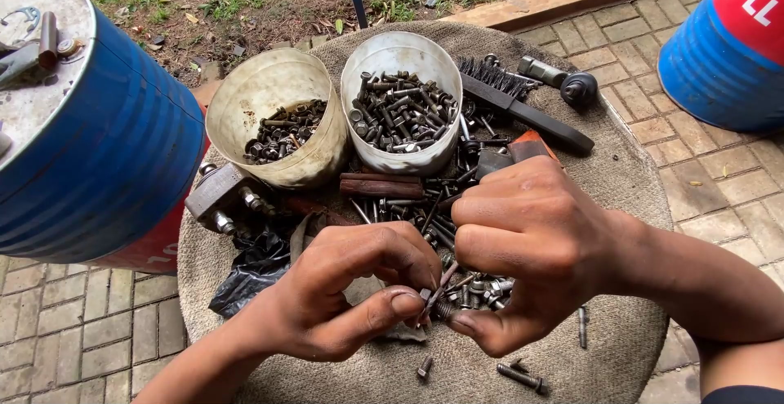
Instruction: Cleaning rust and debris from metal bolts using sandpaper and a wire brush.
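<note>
Bolt [438, 294] pinched between both hands' fingertips [406, 302]

We see two tubs of fasteners side by side at the far part of the sacking-covered round top [621, 347]: the left tub [282, 118] and the right tub [404, 110]. A wire brush [523, 110] lies right of them. Near the tubs, loose bolts [482, 290] lie under our left hand [343, 290] and right hand [531, 249]. A drum [98, 151] stands far left, another drum [727, 44] far right.
</note>
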